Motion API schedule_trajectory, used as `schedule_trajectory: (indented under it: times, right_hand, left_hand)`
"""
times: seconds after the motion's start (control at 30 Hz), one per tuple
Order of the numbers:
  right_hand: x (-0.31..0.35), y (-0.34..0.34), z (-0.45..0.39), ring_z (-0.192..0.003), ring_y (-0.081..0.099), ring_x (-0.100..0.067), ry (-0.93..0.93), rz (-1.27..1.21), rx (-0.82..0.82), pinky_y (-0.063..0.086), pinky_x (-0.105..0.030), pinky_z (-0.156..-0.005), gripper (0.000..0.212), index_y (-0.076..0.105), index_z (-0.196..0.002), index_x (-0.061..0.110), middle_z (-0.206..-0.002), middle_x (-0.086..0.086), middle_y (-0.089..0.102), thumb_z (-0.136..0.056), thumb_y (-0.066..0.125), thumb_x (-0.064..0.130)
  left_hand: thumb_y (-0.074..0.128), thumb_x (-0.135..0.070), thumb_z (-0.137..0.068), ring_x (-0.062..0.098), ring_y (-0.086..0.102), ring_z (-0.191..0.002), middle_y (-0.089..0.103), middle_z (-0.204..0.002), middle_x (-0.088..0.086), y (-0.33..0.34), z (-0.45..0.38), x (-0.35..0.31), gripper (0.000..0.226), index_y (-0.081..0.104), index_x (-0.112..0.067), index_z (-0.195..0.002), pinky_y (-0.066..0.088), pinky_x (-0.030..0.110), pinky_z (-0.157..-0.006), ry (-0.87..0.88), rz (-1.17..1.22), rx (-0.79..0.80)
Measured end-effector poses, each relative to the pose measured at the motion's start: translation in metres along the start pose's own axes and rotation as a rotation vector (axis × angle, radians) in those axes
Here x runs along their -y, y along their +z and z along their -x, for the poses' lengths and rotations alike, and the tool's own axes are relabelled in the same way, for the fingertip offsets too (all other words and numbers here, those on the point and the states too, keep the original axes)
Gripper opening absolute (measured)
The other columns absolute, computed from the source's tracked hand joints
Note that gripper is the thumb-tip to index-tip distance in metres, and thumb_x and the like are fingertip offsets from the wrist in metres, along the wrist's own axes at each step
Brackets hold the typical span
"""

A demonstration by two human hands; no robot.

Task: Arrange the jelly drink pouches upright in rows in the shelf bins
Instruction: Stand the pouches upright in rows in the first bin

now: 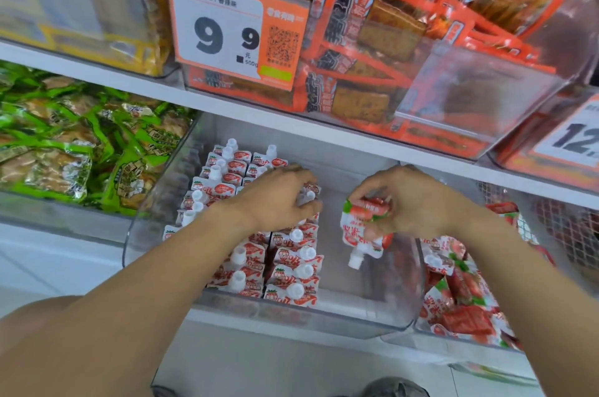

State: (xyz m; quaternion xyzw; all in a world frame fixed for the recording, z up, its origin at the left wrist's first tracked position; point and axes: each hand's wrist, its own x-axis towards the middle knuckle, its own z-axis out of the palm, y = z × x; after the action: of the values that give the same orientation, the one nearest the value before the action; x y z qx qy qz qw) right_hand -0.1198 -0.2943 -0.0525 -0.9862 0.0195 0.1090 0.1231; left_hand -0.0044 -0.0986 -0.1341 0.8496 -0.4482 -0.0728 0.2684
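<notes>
Jelly drink pouches [285, 270] stand upright in two packed rows along the left side of a clear shelf bin [402, 299] at the centre of the frame, white caps up, so each row props the next and the labels read from above. The right half of that bin is bare, which looks like room kept for further rows.

The left hand [278, 198] sits over the middle of the standing rows with its fingers curled round the cap end of one pouch [309, 194] at the row's right edge, apparently steadying or seating it. The right hand [408, 202] pinches a single pouch [363, 231] by its bottom seam above the bare part of the bin; this one hangs cap down, so it would need turning over before it can join a row.

At lower right a second bin [421, 328] holds a loose heap of pouches [460, 296] lying at all angles, probably the stock being drawn from.

The left palm and forearm hide the pouches beneath them, so the middle of the rows cannot be checked. The heap is cut by the right forearm. Print on the pouches is too small to read. Green packets [64, 150] at upper left and orange packets [372, 23] above, behind a price tag [227, 30], are partly blurred
</notes>
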Motion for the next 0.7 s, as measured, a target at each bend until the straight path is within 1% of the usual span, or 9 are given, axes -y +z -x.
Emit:
schedule_trajectory:
  times: [0.07,0.13,0.23,0.33,0.4,0.47,0.53,0.6,0.7]
  right_hand:
    - [0.001,0.007,0.013,-0.093,0.064,0.001,0.023,-0.187,-0.166,0.045,-0.012,-0.081,0.049,0.073,-0.111,0.026,-0.108,0.017,0.069,-0.065,0.09,0.026]
    - [0.003,0.018,0.023,-0.088,0.067,0.006,0.052,-0.456,-0.296,0.047,-0.008,-0.079,0.042,0.074,-0.11,0.025,-0.105,0.021,0.07,-0.071,0.087,0.018]
    - [0.006,0.031,0.029,-0.092,0.071,-0.004,0.118,-0.98,-0.421,0.053,-0.02,-0.082,0.028,0.074,-0.103,0.02,-0.098,0.008,0.077,-0.077,0.078,0.008]
    - [0.017,0.044,0.025,-0.09,0.071,-0.016,0.184,-1.248,-0.399,0.059,-0.034,-0.086,0.022,0.072,-0.106,0.008,-0.101,-0.007,0.076,-0.085,0.067,0.0]
    - [0.027,0.05,0.022,-0.089,0.071,-0.016,0.178,-1.306,-0.31,0.06,-0.031,-0.081,0.024,0.068,-0.114,0.0,-0.105,-0.01,0.075,-0.092,0.058,-0.002]
    - [0.033,0.049,0.021,-0.095,0.07,-0.01,0.13,-1.24,-0.262,0.057,-0.023,-0.082,0.029,0.066,-0.12,0.004,-0.11,-0.003,0.073,-0.094,0.055,-0.004]
    - [0.035,0.044,0.022,-0.113,0.061,0.0,0.011,-0.982,-0.233,0.051,-0.019,-0.094,0.045,0.062,-0.129,0.019,-0.123,0.011,0.067,-0.089,0.062,-0.003]
    - [0.04,0.042,0.016,-0.119,0.055,0.006,-0.088,-0.718,-0.187,0.045,-0.014,-0.098,0.055,0.055,-0.134,0.026,-0.128,0.017,0.062,-0.086,0.07,0.005]
    - [0.038,0.042,-0.003,-0.114,0.061,-0.009,-0.08,-0.387,-0.339,0.048,-0.025,-0.096,0.039,0.058,-0.123,0.024,-0.118,0.011,0.068,-0.088,0.07,0.014]
  left_hand:
    - [0.065,-0.04,-0.086,0.014,0.052,-0.117,0.051,-0.132,-0.002,-0.003,0.004,-0.001,0.056,0.048,-0.021,-0.135,0.043,0.027,-0.099,0.045,0.055,-0.025]
    - [0.072,-0.035,-0.082,0.001,0.043,-0.125,0.044,-0.14,-0.009,-0.006,0.014,-0.004,0.07,0.039,-0.028,-0.143,0.033,0.013,-0.102,0.119,0.089,-0.043]
    - [0.081,-0.03,-0.075,-0.021,0.032,-0.122,0.04,-0.139,-0.028,-0.009,0.035,-0.02,0.084,0.034,-0.039,-0.145,0.022,-0.003,-0.096,0.19,0.207,-0.036]
    - [0.079,-0.031,-0.077,-0.013,0.049,-0.111,0.057,-0.122,-0.02,-0.009,0.041,-0.037,0.06,0.055,-0.033,-0.132,0.035,0.002,-0.091,0.201,0.316,-0.174]
    - [0.075,-0.035,-0.078,-0.001,0.06,-0.098,0.065,-0.108,-0.011,-0.013,0.04,-0.036,0.043,0.065,-0.028,-0.12,0.045,0.011,-0.085,0.156,0.346,-0.274]
    - [0.072,-0.041,-0.079,0.001,0.061,-0.087,0.065,-0.097,-0.011,-0.016,0.039,-0.029,0.033,0.069,-0.029,-0.11,0.045,0.009,-0.077,0.104,0.306,-0.322]
    - [0.071,-0.047,-0.08,-0.001,0.059,-0.077,0.06,-0.085,-0.017,-0.016,0.039,-0.028,0.026,0.07,-0.032,-0.101,0.04,0.005,-0.068,0.067,0.253,-0.362]
    - [0.072,-0.048,-0.079,-0.005,0.057,-0.07,0.054,-0.075,-0.021,-0.013,0.038,-0.032,0.025,0.072,-0.033,-0.099,0.037,0.003,-0.063,0.037,0.203,-0.403]
    - [0.069,-0.041,-0.084,-0.004,0.058,-0.068,0.059,-0.076,-0.017,-0.008,0.038,-0.035,0.032,0.067,-0.031,-0.114,0.047,0.011,-0.065,-0.012,0.175,-0.388]
